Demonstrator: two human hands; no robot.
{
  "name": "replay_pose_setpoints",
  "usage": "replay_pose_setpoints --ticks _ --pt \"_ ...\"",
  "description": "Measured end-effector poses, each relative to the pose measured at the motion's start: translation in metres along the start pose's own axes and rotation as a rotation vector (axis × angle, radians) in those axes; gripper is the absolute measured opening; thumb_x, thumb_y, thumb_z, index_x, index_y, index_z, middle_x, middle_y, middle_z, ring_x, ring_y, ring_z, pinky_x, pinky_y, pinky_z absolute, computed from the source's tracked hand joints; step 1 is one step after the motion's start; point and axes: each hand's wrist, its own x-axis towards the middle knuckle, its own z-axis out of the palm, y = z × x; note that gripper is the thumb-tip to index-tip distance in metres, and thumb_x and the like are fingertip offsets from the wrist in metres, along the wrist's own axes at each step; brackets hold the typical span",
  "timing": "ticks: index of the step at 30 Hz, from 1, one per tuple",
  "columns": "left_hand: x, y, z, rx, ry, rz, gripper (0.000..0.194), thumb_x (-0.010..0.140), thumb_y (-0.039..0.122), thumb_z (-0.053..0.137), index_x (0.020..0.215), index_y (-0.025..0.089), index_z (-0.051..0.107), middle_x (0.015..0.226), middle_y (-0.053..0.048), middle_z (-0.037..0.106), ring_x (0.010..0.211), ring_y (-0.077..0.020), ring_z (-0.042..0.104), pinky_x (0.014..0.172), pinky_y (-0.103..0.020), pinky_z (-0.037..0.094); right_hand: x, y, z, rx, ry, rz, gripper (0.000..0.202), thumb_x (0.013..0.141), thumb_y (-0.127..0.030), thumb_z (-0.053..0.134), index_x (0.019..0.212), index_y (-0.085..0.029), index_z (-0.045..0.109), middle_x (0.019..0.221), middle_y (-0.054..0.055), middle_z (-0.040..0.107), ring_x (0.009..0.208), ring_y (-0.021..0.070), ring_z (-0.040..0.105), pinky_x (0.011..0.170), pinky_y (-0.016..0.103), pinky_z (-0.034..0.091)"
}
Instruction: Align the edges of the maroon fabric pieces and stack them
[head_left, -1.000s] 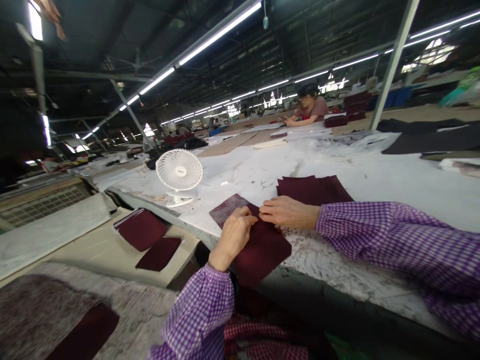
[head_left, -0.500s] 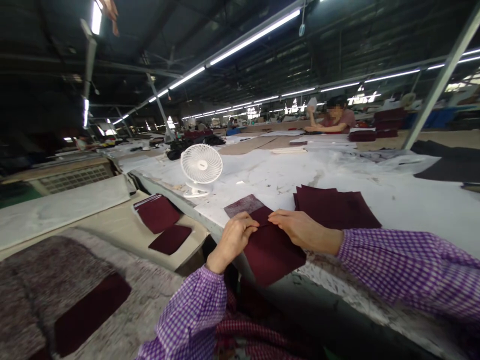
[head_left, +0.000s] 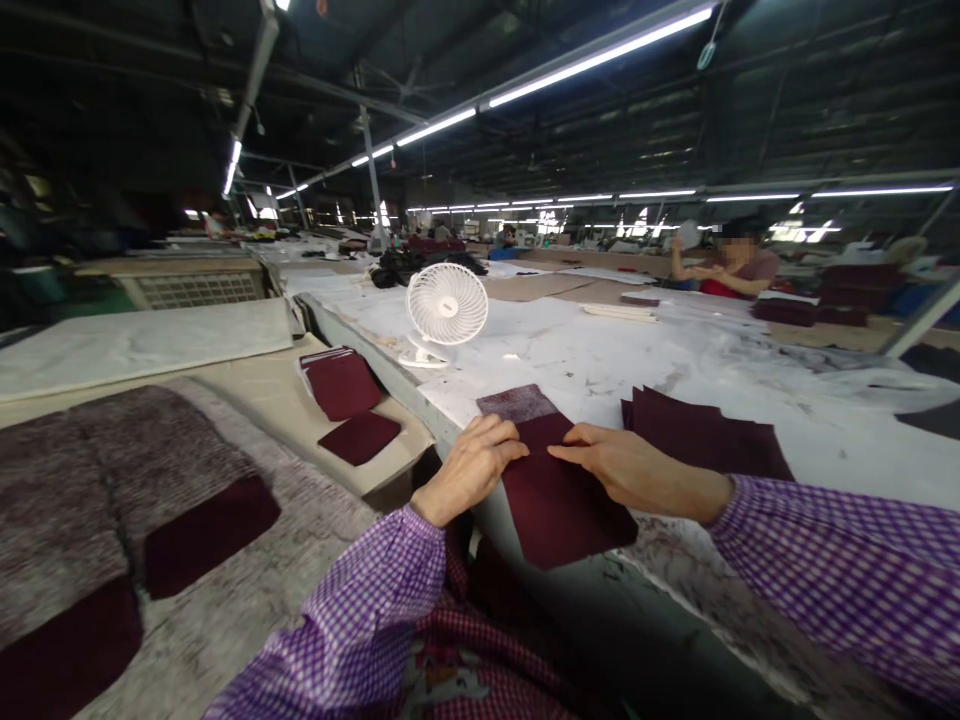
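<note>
A maroon fabric piece (head_left: pixel 566 515) lies at the near edge of the white table, its lower corner hanging over the edge. Its far end meets a piece with a mottled grey-maroon face (head_left: pixel 525 403). My left hand (head_left: pixel 476 462), fingers curled, pinches the fabric's left side near a crosswise line. On the right side of the same line, my right hand (head_left: pixel 637 468) holds the fabric between thumb and fingers. The fingertips of both hands are a short gap apart. Beside my right hand lies a loose stack of maroon pieces (head_left: pixel 712 435), partly behind the wrist.
A white fan (head_left: pixel 448 305) stands on the white table (head_left: pixel 555 350). To the left, more maroon pieces (head_left: pixel 341 383) lie on a beige surface (head_left: pixel 247 400). Mottled fabric (head_left: pixel 150 440) covers the lower left. A co-worker (head_left: pixel 739 265) sits across the table.
The view has turned left and down slightly, so everything sits further right. Both hands stay at the crosswise line; the right hand's fingers now lie flatter against the fabric.
</note>
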Motion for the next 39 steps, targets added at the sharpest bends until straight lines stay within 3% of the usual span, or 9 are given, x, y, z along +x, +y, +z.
replay_pose_setpoints --ticks 4,7,12,16,24,28,33,39 --pt "-0.006 -0.001 -0.003 0.002 -0.036 0.023 0.029 0.092 0.011 0.036 0.104 0.017 0.062 0.094 -0.007 0.059 0.086 -0.0186 0.048 0.076 -0.032 0.04 0.014 -0.012 -0.017 -0.125 -0.172 0.039 0.059 0.082 -0.003 0.038 0.135 -0.028 0.045 0.096 0.011 0.056 0.088 0.0206 0.057 0.075 0.031 0.046" --pt "-0.011 -0.003 -0.002 -0.158 0.028 -0.071 0.024 0.092 0.014 0.041 0.105 0.016 0.06 0.094 -0.007 0.059 0.089 -0.0183 0.049 0.08 -0.031 0.042 0.022 -0.018 -0.028 -0.172 -0.259 0.036 0.061 0.081 -0.004 0.039 0.136 -0.031 0.043 0.092 0.01 0.056 0.08 0.0199 0.057 0.07 0.03 0.043" --pt "-0.016 -0.008 0.001 -0.355 0.104 -0.219 0.013 0.088 0.017 0.05 0.094 0.016 0.062 0.086 -0.005 0.058 0.087 -0.0175 0.053 0.08 -0.03 0.045 0.026 -0.018 -0.032 -0.216 -0.287 0.005 0.064 0.079 -0.002 0.04 0.137 -0.031 0.042 0.093 0.01 0.057 0.073 0.0176 0.056 0.064 0.027 0.038" --pt "-0.016 -0.006 0.004 -0.4 0.13 -0.247 0.016 0.088 0.017 0.048 0.085 0.015 0.064 0.083 -0.005 0.058 0.083 -0.0166 0.054 0.077 -0.029 0.045 0.028 -0.017 -0.031 -0.243 -0.303 -0.001 0.067 0.078 -0.002 0.039 0.137 -0.033 0.041 0.092 0.009 0.057 0.07 0.0174 0.055 0.061 0.027 0.035" --pt "-0.027 -0.01 0.005 -0.603 0.21 -0.305 0.018 0.089 0.021 0.05 0.085 0.016 0.067 0.085 -0.005 0.061 0.08 -0.0151 0.057 0.075 -0.027 0.045 0.039 -0.026 -0.04 -0.341 -0.333 -0.097 0.073 0.077 0.0 0.04 0.141 -0.034 0.033 0.086 0.009 0.06 0.059 0.0143 0.05 0.054 0.026 0.028" --pt "-0.026 -0.013 0.003 -0.63 0.223 -0.373 0.015 0.087 0.021 0.053 0.083 0.015 0.067 0.083 -0.005 0.063 0.078 -0.0151 0.058 0.074 -0.027 0.045 0.042 -0.027 -0.037 -0.415 -0.308 -0.147 0.071 0.079 -0.001 0.041 0.142 -0.034 0.031 0.08 0.007 0.06 0.055 0.0127 0.048 0.051 0.025 0.024" --pt "-0.023 -0.013 0.002 -0.619 0.215 -0.401 0.017 0.087 0.022 0.051 0.089 0.017 0.067 0.087 -0.005 0.063 0.081 -0.0157 0.058 0.078 -0.028 0.046 0.039 -0.021 -0.015 -0.494 -0.15 -0.197 0.066 0.084 -0.005 0.039 0.141 -0.037 0.03 0.077 0.006 0.057 0.053 0.0121 0.048 0.049 0.024 0.022" --pt "-0.025 -0.013 0.001 -0.588 0.172 -0.418 0.021 0.088 0.021 0.05 0.101 0.017 0.066 0.087 -0.005 0.061 0.081 -0.0159 0.057 0.077 -0.029 0.046 0.03 -0.015 -0.011 -0.302 -0.084 -0.033 0.056 0.087 -0.017 0.043 0.141 -0.03 0.031 0.095 0.009 0.056 0.074 0.0176 0.057 0.06 0.026 0.036"
